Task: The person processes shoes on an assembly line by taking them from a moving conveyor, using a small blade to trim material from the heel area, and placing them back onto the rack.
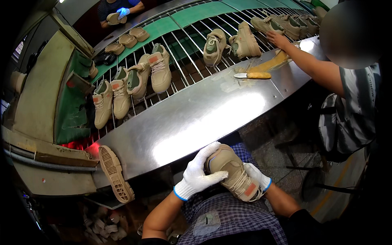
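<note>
Head view shows a pale-laced beige shoe (232,168) with an orange patch (250,189).

A long, shiny metal surface (134,141) curves across the room, throwing back a broad white glare. Behind it run a bed of metal rods (188,53) and a green strip (196,14). On the left stands a beige cabinet (38,92) with a green flap (73,120), red light (77,145) glowing beneath. A yellow line (337,181) crosses the grey floor (288,173) at right.
</note>
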Demonstrator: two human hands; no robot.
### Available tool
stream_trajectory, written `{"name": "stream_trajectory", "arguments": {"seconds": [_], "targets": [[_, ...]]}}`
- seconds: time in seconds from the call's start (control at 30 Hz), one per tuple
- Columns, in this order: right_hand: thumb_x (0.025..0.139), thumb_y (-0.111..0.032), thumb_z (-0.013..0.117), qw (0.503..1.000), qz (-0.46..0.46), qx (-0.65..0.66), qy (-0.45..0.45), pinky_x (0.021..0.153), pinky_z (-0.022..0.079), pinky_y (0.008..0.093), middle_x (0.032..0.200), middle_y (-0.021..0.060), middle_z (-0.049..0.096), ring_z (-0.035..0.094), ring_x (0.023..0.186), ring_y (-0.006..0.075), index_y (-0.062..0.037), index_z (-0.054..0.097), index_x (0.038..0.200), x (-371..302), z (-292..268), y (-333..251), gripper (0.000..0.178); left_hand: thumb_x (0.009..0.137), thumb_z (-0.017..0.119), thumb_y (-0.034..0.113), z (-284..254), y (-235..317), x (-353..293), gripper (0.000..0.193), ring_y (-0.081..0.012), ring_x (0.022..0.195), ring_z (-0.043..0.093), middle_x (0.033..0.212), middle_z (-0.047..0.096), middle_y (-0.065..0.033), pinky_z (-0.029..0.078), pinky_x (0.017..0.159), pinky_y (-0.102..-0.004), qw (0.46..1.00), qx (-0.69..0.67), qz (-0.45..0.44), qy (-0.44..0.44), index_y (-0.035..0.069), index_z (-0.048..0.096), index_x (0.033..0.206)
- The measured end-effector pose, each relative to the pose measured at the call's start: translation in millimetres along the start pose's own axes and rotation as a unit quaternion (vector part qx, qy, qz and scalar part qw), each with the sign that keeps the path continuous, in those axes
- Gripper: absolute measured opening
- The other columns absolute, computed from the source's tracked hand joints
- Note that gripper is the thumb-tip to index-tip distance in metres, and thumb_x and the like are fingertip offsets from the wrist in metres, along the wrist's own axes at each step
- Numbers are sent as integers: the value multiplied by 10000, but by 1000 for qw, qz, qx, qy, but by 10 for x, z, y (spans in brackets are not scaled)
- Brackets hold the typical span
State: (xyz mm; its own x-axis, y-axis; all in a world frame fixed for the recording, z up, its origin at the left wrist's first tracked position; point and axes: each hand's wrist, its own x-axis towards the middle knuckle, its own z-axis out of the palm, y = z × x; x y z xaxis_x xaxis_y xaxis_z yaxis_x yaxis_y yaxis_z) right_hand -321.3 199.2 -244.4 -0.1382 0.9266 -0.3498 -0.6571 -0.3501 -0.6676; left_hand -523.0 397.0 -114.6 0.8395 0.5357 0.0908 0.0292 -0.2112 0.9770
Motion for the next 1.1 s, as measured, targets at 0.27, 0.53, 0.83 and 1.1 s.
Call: {"name": "stream_trajectory", "arguments": {"seconds": [0.27, 0.53, 0.83, 1.1], "targets": [[1060, -664, 481, 989, 1, 127, 75, 1025, 607, 503, 1477, 260, 577, 673, 1256, 371, 8, 416, 1581, -195, 64, -18, 852, 889, 861, 251, 205, -153, 399, 660, -323, 1256, 697, 1448, 636, -231, 564, 1055, -380, 992, 22, 118, -39, 9, 601, 1445], [1042, -774, 325, 951, -30, 309, 5, 1092, 552, 537, 1567, 232, 505, 600, 1345, 387, -68, 370, 1629, -297, -252, 105, 919, 872, 896, 379, 82, -322, 732, 1074, -355, 1543, 391, 1665, 377, -270, 315, 1275, -430, 972, 22, 63, -224, -22, 281, 1655], [1037, -797, 274, 946, -56, 320, -26, 1097, 550, 527, 1555, 222, 518, 591, 1355, 382, -103, 350, 1648, -166, -361, 197, 928, 878, 732, 165, 73, -199, 802, 931, -373, 1536, 411, 1666, 375, -282, 320, 1273, -409, 972, 14, -19, -235, 6, 269, 1669], [1045, -788, 260, 943, -78, 320, -47, 1113, 540, 509, 1568, 199, 509, 575, 1376, 362, -119, 341, 1656, -180, -211, 186, 909, 836, 619, 70, 330, -341, 651, 924, -345, 1500, 483, 1671, 410, -235, 392, 1231, -391, 975, -75, -43, -206, 44, 257, 1686]]}}
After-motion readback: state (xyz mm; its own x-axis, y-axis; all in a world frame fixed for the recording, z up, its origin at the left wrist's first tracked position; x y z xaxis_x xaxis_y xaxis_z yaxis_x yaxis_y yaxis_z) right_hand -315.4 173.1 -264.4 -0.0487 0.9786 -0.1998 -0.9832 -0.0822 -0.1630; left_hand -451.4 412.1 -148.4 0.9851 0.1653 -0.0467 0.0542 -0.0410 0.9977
